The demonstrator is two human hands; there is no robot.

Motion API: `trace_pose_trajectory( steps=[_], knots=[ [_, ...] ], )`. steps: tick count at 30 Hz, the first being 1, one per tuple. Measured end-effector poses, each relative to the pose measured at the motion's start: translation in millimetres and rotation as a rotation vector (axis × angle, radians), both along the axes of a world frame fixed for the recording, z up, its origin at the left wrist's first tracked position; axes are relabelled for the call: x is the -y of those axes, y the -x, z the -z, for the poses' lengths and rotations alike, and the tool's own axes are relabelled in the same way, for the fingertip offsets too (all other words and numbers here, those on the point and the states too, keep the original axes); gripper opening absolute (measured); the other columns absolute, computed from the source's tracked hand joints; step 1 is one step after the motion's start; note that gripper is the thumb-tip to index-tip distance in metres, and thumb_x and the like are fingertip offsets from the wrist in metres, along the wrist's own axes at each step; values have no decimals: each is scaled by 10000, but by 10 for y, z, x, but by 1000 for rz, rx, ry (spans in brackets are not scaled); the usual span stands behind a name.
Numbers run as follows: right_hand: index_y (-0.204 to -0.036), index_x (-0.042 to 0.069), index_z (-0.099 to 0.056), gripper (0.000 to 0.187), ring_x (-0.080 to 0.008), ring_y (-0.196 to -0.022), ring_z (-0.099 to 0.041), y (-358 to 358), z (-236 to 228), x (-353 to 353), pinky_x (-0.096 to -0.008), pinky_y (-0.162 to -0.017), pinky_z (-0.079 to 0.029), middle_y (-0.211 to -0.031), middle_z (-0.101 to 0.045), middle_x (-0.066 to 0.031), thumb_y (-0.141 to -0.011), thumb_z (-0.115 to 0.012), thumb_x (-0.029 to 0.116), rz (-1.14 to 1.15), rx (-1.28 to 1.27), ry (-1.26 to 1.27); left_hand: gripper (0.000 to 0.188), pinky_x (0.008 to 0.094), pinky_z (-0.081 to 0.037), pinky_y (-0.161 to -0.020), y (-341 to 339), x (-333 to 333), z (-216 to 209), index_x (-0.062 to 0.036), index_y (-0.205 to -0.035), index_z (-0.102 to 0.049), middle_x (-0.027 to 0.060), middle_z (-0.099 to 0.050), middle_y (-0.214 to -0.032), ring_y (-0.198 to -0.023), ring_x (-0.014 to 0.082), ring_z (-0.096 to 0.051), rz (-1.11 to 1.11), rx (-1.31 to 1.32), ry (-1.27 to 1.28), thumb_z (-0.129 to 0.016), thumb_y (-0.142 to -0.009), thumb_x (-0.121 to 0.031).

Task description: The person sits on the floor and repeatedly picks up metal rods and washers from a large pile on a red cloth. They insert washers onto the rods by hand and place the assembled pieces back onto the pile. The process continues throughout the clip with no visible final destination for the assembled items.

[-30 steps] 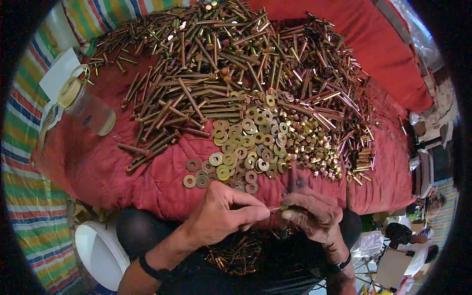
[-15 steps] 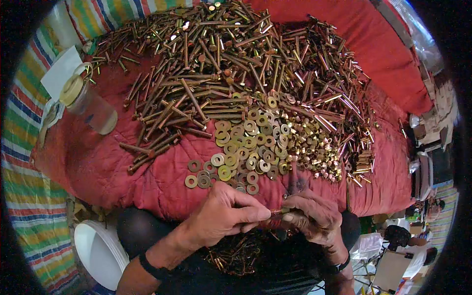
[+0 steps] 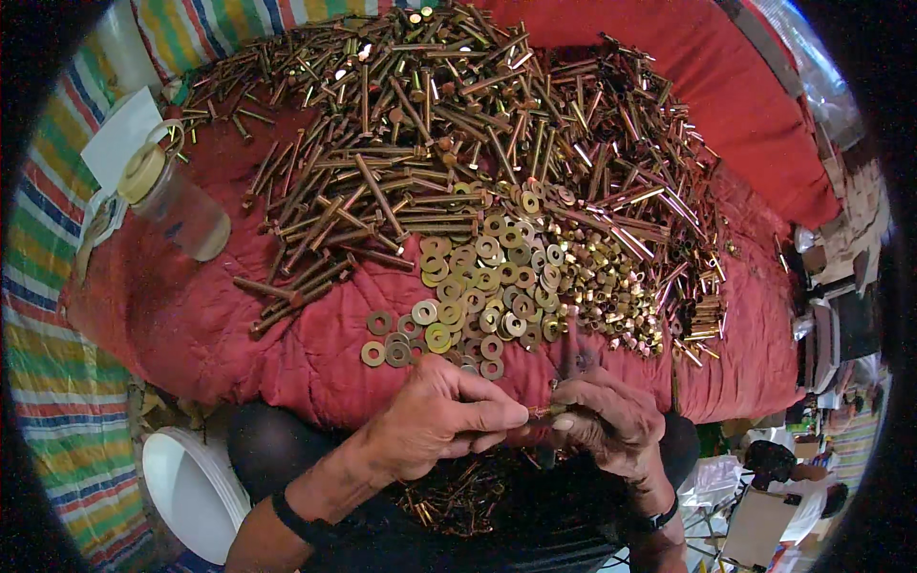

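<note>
The red padded cloth (image 3: pixel 172 315) spread before you is creased, so small round pieces could roll or catch in its folds. On it, the broad heap of long copper-coloured metal bolts (image 3: pixel 430 119) looks loosely stacked; a bump could make its edge slide. The heap of flat brass-coloured ring washers (image 3: pixel 487 277) reaches just beyond your left hand (image 3: pixel 444 415), where a stray knuckle could scatter the nearest ones.

Your left thumb and finger pinch one end of a slim copper-coloured metal fastener (image 3: pixel 540 412); your right hand (image 3: pixel 611 420) closes its fingertips on the other, though what else it holds I cannot tell. Beyond it sit short gold-coloured metal nuts (image 3: pixel 611 286).

The fastener spans the gap above a dark heap of thin copper-coloured pieces (image 3: pixel 454 492) in your lap. Should either pinch slacken, it could drop among those lookalikes.
</note>
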State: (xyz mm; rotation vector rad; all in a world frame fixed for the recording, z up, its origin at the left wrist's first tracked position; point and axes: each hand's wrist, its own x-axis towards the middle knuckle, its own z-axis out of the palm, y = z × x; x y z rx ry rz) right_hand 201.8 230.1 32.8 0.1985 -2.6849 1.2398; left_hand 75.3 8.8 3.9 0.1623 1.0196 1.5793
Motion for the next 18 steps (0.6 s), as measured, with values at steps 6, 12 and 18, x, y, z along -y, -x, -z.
trace_pose_trajectory(
  steps=[6,12,18],
  knots=[
    [-1092,-4,-681,224,-286,-762,-671,-25,61,15,-366,-672,-526,-879,-674,-122,-975,-714,184,31,21,-8,156,255,-511,-587,-72,-26,-55,20,-965,-798,40,-753,-794,-656,93,-663,-65,-662,29,-778,-931,-131],
    [-1043,5,-602,212,-272,-728,-618,-113,205,18,-424,-651,-490,-857,-599,-102,-1047,-630,215,184,176,126,150,268,-497,-589,-168,-129,10,8,-994,-801,83,-761,-757,-674,49,-637,-238,-995,-100,-780,-909,-114],
    [-877,1,-684,684,-157,-627,-607,-127,127,-40,-288,-583,-455,-727,-643,-62,-1045,-458,624,276,215,438,170,272,-563,-717,-83,-59,-28,26,-989,-798,70,-795,-887,-779,119,-723,-125,-716,47,-795,-922,-130]
  ],
)
